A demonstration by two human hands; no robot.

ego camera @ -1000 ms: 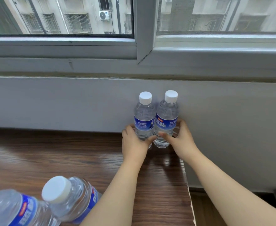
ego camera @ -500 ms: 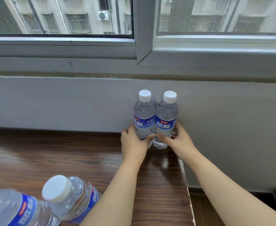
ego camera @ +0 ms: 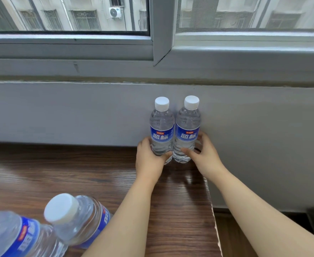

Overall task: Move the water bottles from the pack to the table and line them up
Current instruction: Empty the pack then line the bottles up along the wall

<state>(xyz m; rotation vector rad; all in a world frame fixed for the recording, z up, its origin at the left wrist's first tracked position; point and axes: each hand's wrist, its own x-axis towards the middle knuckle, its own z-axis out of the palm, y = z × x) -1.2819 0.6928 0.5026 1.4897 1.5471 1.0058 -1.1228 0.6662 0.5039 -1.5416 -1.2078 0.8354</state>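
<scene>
My left hand [ego camera: 149,160] is curled round the lower part of the left bottle [ego camera: 161,129], thumb across its front near the base. My right hand [ego camera: 205,156] wraps the right bottle [ego camera: 187,130] the same way, thumb in front and fingers [ego camera: 201,137] round its far side. Both bottles stand upright at about 12 o'clock from me, touching each other, at the far right corner of the wooden table [ego camera: 59,175], right against the grey wall [ego camera: 69,112] below the window [ego camera: 161,34]. At about 8 o'clock, close to me, two more bottles [ego camera: 74,219] show at the table's near edge, their white caps towards me.
</scene>
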